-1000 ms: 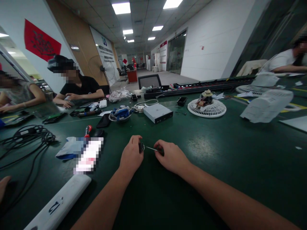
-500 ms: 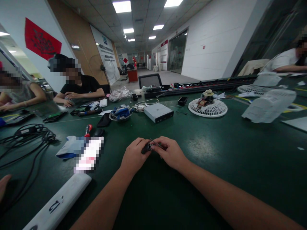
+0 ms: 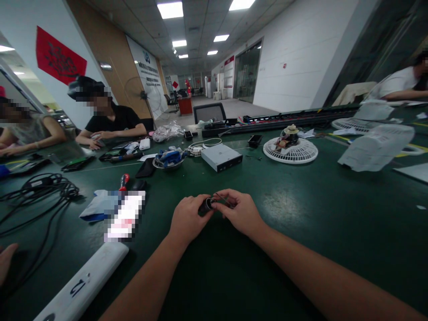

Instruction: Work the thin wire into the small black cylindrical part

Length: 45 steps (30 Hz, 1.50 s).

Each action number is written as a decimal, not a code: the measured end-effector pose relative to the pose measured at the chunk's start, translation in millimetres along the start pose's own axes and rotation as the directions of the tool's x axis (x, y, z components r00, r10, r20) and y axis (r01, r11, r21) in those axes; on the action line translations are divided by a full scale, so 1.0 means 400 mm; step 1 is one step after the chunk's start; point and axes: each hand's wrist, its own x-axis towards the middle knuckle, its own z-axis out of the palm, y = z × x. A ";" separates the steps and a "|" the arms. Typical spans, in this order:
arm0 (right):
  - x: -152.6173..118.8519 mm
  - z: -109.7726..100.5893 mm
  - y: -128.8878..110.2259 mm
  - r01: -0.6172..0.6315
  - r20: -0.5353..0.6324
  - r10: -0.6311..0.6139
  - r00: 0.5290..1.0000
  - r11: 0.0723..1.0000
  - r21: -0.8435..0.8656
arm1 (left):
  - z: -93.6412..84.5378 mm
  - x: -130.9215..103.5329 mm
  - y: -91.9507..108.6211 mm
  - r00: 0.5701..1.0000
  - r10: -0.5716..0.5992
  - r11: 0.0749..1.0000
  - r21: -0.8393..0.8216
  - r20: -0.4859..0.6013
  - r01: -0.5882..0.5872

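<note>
Broadly, a dark green bench (image 3: 310, 240) spreads beneath and around both hands, with a dull, pale sheen just right of the right hand. A long white casing (image 3: 85, 283), rounded at its end and marked in black, lies near the left forearm, on its outer side. Beyond the right hand and further right sits a round white grille (image 3: 307, 154), with a motor-like part on top. Straight ahead of the hands, well apart from them, rests a flat silver-grey box (image 3: 220, 154) with a black front. The left hand (image 3: 190, 216) is curled around a short black cylinder (image 3: 203, 207), thumb below and fingers above; the right hand (image 3: 245, 213) is close beside it, fingers drawn narrow in a pinch. The cylinder looks smooth and dark, its end turned toward the right hand and edged by a paler ring. Smallest is a thin, greyish strip (image 3: 220, 196) held at the right fingertips, slanting near the cylinder's ringed end; whether they touch is unclear.
</note>
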 end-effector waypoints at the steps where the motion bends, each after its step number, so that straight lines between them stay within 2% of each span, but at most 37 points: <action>1: 0.000 0.000 -0.001 0.014 0.008 -0.014 1.000 1.000 -0.017 | 0.000 0.000 0.000 1.000 -0.002 1.000 0.004 0.004 0.002; 5: 0.001 -0.004 -0.006 0.150 0.022 -0.148 0.989 0.983 -0.102 | 0.004 -0.001 -0.001 1.000 0.013 1.000 0.005 -0.006 -0.013; 8: 0.002 -0.007 -0.006 0.187 0.052 -0.181 0.982 0.974 -0.130 | 0.006 -0.002 -0.002 0.999 0.051 0.999 -0.011 -0.009 -0.051; 13: 0.004 -0.010 0.000 0.107 0.020 -0.105 0.994 0.976 -0.192 | 0.004 -0.003 -0.006 0.992 0.127 0.990 -0.059 -0.022 -0.128; 17: 0.003 -0.009 -0.001 0.046 0.100 -0.032 0.994 0.989 -0.141 | 0.005 -0.002 -0.010 0.986 0.162 0.983 -0.081 -0.034 -0.164; 22: -0.003 -0.010 -0.015 0.071 0.110 -0.054 0.992 0.985 -0.157 | 0.006 -0.004 -0.012 0.984 0.175 0.981 -0.075 -0.034 -0.177; 26: -0.001 -0.017 -0.016 0.122 0.187 -0.094 0.978 0.982 -0.145 | 0.007 -0.004 -0.012 0.975 0.222 0.970 -0.093 -0.029 -0.224; 30: 0.006 -0.025 -0.004 0.112 0.238 -0.089 0.967 0.990 -0.085 | 0.010 -0.003 -0.014 0.969 0.245 0.964 -0.104 -0.013 -0.245; 36: -0.002 -0.020 -0.004 0.155 0.234 -0.106 0.967 0.966 -0.205 | 0.013 -0.003 -0.019 0.953 0.304 0.945 -0.120 -0.022 -0.304; 39: -0.011 -0.008 -0.011 0.127 0.186 -0.083 0.979 0.963 -0.237 | 0.011 -0.003 -0.014 0.966 0.257 0.959 -0.123 -0.002 -0.255; 42: -0.013 0.000 -0.014 0.114 0.154 -0.081 0.985 0.968 -0.223 | 0.010 -0.001 -0.006 0.997 0.083 0.992 -0.093 -0.009 -0.083; 45: -0.007 -0.001 -0.008 0.101 0.109 -0.077 0.991 0.967 -0.232 | 0.008 0.002 -0.003 0.995 -0.097 0.995 -0.036 -0.037 0.096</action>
